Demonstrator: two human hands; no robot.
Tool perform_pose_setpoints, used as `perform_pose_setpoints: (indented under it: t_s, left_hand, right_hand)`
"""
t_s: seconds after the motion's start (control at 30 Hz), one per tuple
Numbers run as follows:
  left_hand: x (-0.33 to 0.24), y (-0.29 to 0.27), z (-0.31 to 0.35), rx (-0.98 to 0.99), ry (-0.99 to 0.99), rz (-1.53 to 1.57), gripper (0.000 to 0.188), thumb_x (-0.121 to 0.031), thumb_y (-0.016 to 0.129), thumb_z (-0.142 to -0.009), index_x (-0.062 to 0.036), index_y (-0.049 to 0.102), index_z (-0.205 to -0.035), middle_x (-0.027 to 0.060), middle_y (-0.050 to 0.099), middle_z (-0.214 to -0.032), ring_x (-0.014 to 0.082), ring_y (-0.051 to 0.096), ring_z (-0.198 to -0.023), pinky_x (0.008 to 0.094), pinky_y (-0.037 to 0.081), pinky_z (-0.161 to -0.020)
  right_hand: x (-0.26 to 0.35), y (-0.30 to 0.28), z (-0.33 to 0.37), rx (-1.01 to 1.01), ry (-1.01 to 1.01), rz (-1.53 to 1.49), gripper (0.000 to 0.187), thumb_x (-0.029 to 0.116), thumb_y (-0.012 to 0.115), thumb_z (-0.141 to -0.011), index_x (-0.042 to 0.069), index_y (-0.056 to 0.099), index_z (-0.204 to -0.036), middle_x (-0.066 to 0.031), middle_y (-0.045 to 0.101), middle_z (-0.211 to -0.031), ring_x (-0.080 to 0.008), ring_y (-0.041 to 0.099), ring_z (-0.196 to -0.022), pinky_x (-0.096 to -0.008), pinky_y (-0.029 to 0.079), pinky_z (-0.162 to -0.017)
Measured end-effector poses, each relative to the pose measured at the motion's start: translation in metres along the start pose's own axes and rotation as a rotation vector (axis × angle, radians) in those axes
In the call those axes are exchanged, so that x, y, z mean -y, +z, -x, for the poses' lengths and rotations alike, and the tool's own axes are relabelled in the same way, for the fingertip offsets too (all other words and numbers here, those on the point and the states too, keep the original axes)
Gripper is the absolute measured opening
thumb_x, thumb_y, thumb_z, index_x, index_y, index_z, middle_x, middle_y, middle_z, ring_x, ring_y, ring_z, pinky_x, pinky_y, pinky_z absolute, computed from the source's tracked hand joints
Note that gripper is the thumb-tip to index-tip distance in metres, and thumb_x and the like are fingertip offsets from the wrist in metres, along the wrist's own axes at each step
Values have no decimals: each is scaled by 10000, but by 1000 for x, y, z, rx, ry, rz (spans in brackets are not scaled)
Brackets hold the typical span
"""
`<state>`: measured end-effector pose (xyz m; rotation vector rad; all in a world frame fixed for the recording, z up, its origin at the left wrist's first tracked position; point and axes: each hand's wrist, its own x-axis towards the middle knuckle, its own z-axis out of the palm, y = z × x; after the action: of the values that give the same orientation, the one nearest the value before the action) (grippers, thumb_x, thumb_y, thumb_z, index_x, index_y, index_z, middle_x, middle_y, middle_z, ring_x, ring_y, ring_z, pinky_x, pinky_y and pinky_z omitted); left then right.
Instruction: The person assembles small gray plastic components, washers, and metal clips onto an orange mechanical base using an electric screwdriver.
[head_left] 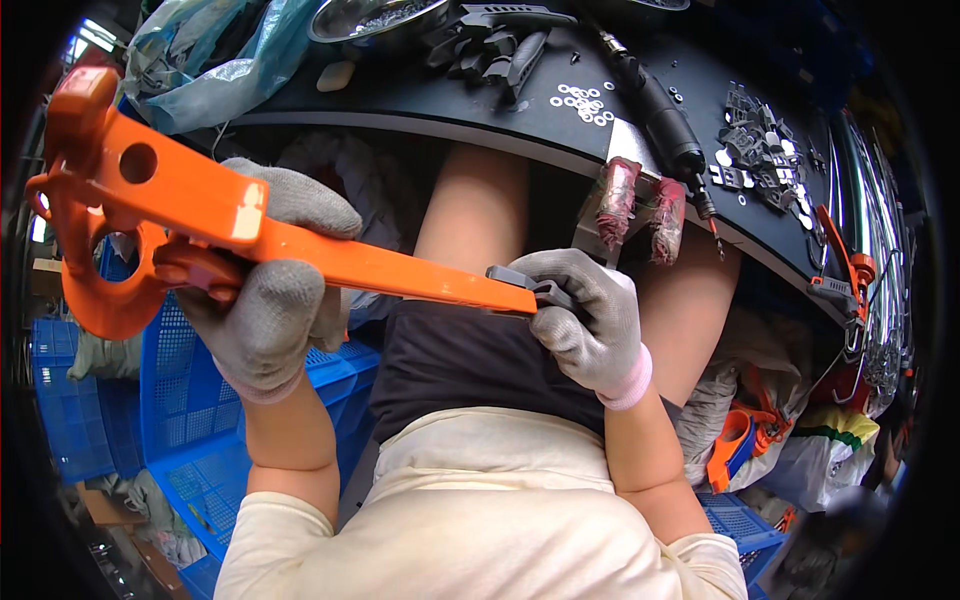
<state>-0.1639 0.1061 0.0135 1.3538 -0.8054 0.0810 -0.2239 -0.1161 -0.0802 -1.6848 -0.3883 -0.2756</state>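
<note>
Left grip (pixel 265 335): we clamp an orange part (pixel 390 270).
Right grip (pixel 597 315): we pinch a grey piece (pixel 548 291) at its tip.
Counter (pixel 420 105): white washers (pixel 584 104).

Left hand (pixel 262 335): gripping that chunky orange part (pixel 390 273) near its wide end, gray glove on
Right hand (pixel 592 320): also gloved, pinching a small dark gray piece (pixel 552 292) at the part's narrow tip
Surface (pixel 430 108): carrying a loose bunch of white washers (pixel 583 103), a black power driver (pixel 668 122) and a messy pile of small metal pieces (pixel 765 148)
Down low: a blue mesh crate (pixel 187 370) is sitting below the left forearm (pixel 290 430)
</note>
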Motion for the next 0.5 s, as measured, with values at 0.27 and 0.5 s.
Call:
perform_pose_setpoints:
  t_s: [0.27,0.5]
  left_hand:
    - [0,-16,-4,-15,-39,66,357,-317,695,-842,-70,443,-899,-14,488,-629,37,390,-361,178,356,-351]
    - [18,-32,20,-234,-9,31,251,-177,669,-849,-40,473,-924,3,514,-634,48,389,-375,172,346,-355]
  right_hand:
    - [-6,6,0,80,-35,-289,232,154,638,-830,-3,622,-1000,-71,636,-778,-102,588,-664,-232,487,-650]
    - [-1,19,-2,-81,79,-173,293,235,635,-830,-13,617,-985,-100,575,-780,-174,575,-693,-283,478,-659]
